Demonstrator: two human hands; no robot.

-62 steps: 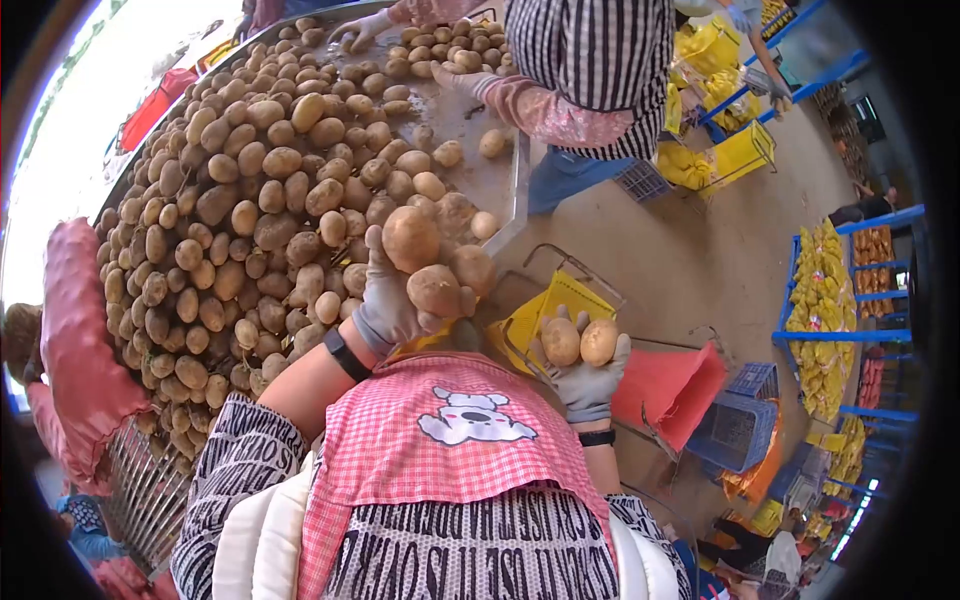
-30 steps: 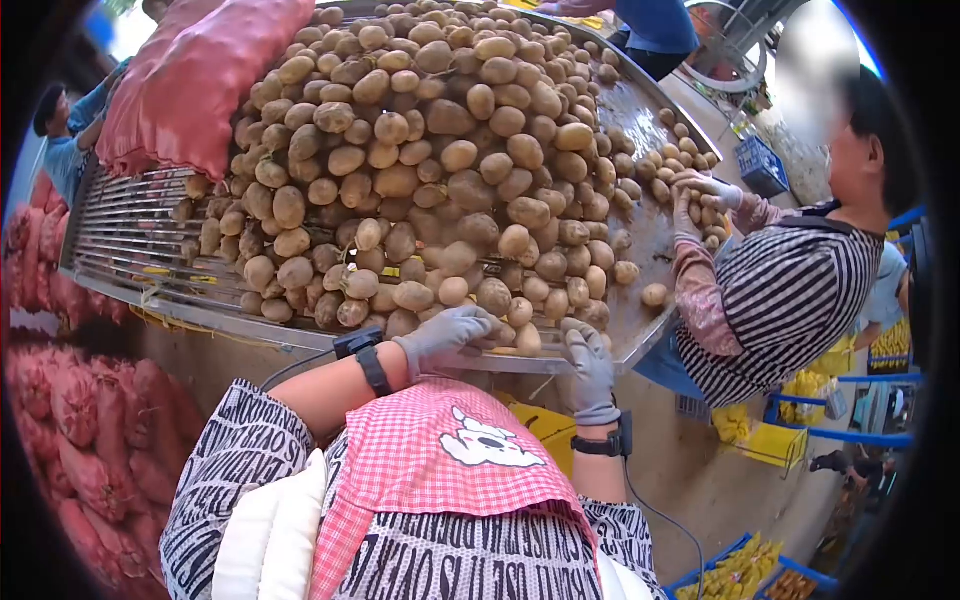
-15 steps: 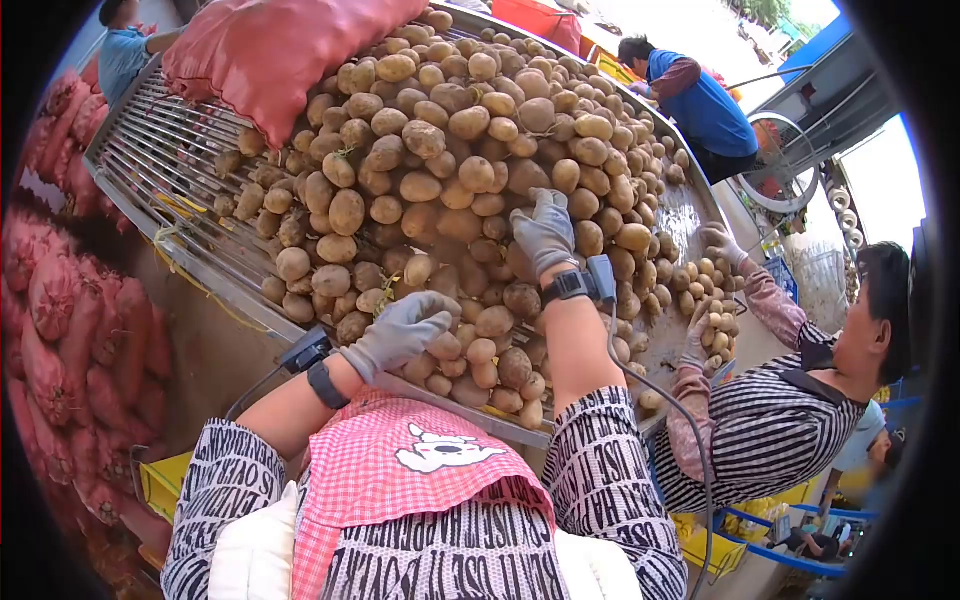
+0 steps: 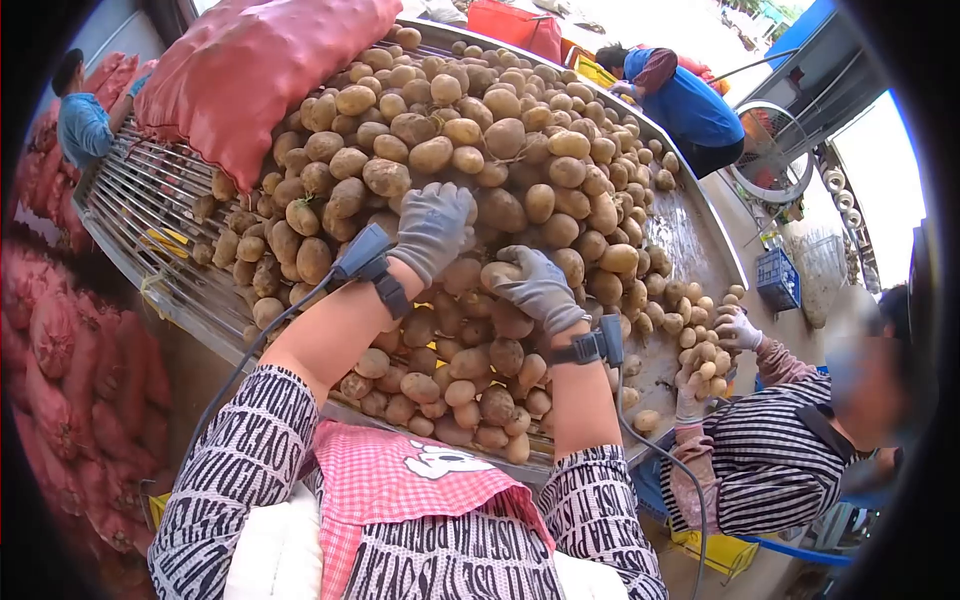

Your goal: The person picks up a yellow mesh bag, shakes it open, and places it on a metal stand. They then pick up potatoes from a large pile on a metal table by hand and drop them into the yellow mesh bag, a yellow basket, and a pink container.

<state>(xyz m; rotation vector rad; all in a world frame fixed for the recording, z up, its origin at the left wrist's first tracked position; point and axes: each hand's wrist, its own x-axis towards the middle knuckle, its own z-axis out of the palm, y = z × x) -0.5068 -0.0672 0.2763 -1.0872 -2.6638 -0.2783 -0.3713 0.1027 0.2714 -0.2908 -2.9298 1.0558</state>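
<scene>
The bench (image 4: pixel 690 235) is heaped with a potato pile (image 4: pixel 430 155). Over its middle the left hand (image 4: pixel 435 232) is placed, fingers curled, their grip hidden. In the right hand (image 4: pixel 542 288), nearer, one potato (image 4: pixel 493 272) is pinched, its long axis laid roughly left-right.

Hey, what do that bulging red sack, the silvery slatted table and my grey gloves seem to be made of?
Bulging red sack: probably woven plastic, slight sheen, lumps showing through. Silvery slatted table: likely bare, smooth metal, glinting on its flat end. Grey gloves: perhaps knit fabric, matt and creased; any coating is unclear.
</scene>
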